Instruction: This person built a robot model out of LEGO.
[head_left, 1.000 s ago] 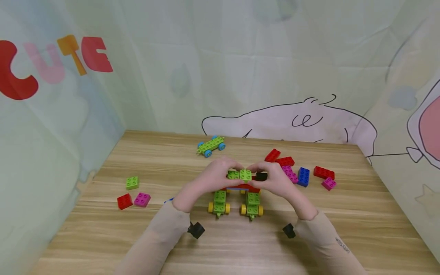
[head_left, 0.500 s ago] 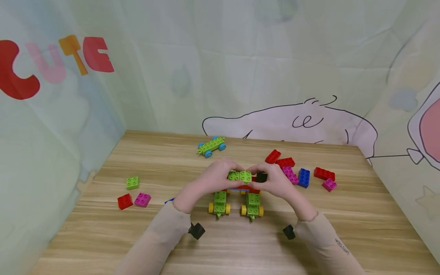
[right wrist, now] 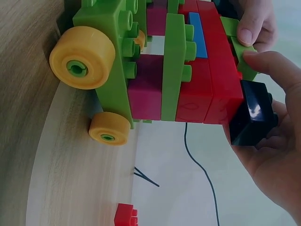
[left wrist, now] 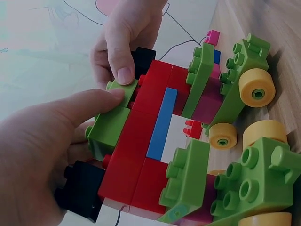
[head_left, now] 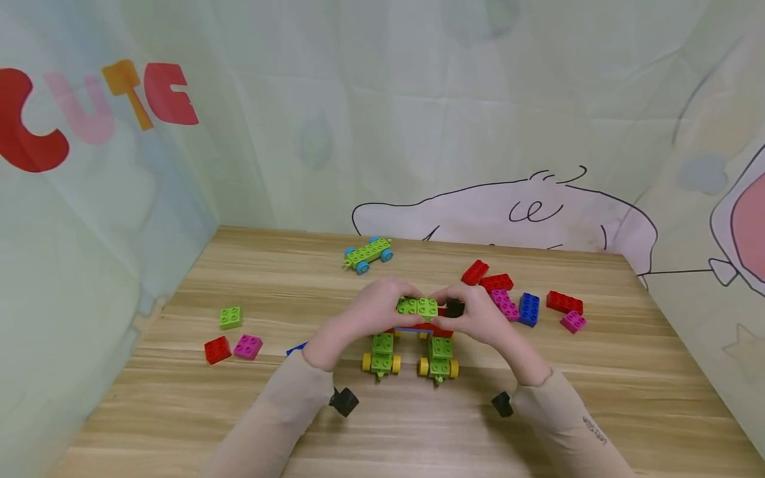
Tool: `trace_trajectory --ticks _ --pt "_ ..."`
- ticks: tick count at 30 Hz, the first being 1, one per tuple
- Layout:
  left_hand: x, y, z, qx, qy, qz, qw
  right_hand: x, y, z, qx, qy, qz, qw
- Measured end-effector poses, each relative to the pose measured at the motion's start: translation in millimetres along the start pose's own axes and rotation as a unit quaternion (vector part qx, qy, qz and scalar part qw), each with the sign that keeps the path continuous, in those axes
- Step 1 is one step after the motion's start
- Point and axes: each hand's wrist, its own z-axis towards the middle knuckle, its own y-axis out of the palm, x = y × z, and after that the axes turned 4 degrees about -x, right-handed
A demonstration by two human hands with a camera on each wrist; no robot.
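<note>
Two light-green bricks sit side by side on top of a brick build, the left green brick [head_left: 407,306] against the right green brick [head_left: 427,308]. My left hand [head_left: 378,307] pinches the left one between thumb and fingers. From the other side, my right hand [head_left: 476,315] pinches the right one. Below them run red bricks [left wrist: 136,136], with a blue brick [left wrist: 162,125] set in their near side. A black brick [left wrist: 84,188] is at each end of the top. Magenta bricks [right wrist: 149,89] join this to two green wheeled bases [right wrist: 106,19] with yellow wheels [right wrist: 82,56].
A green wheeled base [head_left: 367,253] with blue wheels stands at the back. Loose red [head_left: 564,302], magenta [head_left: 504,305] and blue bricks [head_left: 528,309] lie to the right. Green [head_left: 230,318], red [head_left: 217,350] and magenta bricks [head_left: 248,347] lie left. Printed cloth walls bound the table [head_left: 382,431].
</note>
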Motion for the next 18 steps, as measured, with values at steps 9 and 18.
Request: trace_trajectory --ticks 9,18 --pt "0.6 0.9 0.2 0.006 -0.01 -0.005 0.9999 -2.3 0.2 -0.7 0.004 -0.003 -0.006 1.0" --pt "0.6 1.4 0.2 0.011 -0.003 0.002 0.9999 -2.7 -0.8 -0.9 0.004 -0.016 -0.016 0.9997"
